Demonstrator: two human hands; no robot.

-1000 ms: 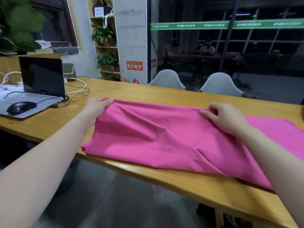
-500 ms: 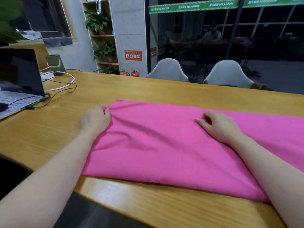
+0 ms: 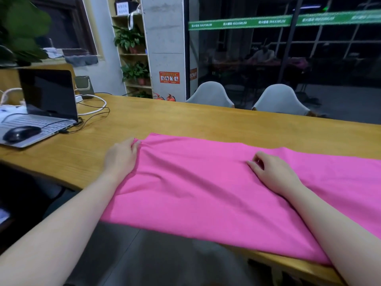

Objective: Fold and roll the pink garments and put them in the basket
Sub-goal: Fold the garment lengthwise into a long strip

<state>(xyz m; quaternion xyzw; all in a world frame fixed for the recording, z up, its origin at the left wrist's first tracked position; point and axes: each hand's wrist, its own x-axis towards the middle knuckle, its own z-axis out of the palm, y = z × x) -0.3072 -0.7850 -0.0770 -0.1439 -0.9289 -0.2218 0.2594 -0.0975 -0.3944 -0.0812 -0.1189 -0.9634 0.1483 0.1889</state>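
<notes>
**A:** Pink garment (image 3: 206, 188), a wide sheet of soft knit cloth, lies spread along the near edge of the long yellow wooden table (image 3: 185, 118), its near side drooping a little over the rim. Which step is this, would you say?

**B:** The folding, and early in it, I judge. The cloth looks flat with a few slack creases, and nothing is rolled yet.

**A:** And the hands?

**B:** The left hand (image 3: 121, 156) sits at the garment's left end, fingers curled and pinching the bunched edge. The right hand (image 3: 272, 174) rests on top nearer the middle, fingers bent; it seems to nip a small pucker of cloth, though I cannot tell for sure.

**A:** What does the next move call for?

**B:** Probably both hands keeping hold, lifting one side and laying it over the other with the edges matched, then smoothing the creases before rolling.

**A:** Any basket to receive it?

**B:** None in view. The only other things on the table are an open silver laptop (image 3: 41, 112) with a black computer mouse (image 3: 21, 133) resting on it, well apart to the left.
</notes>
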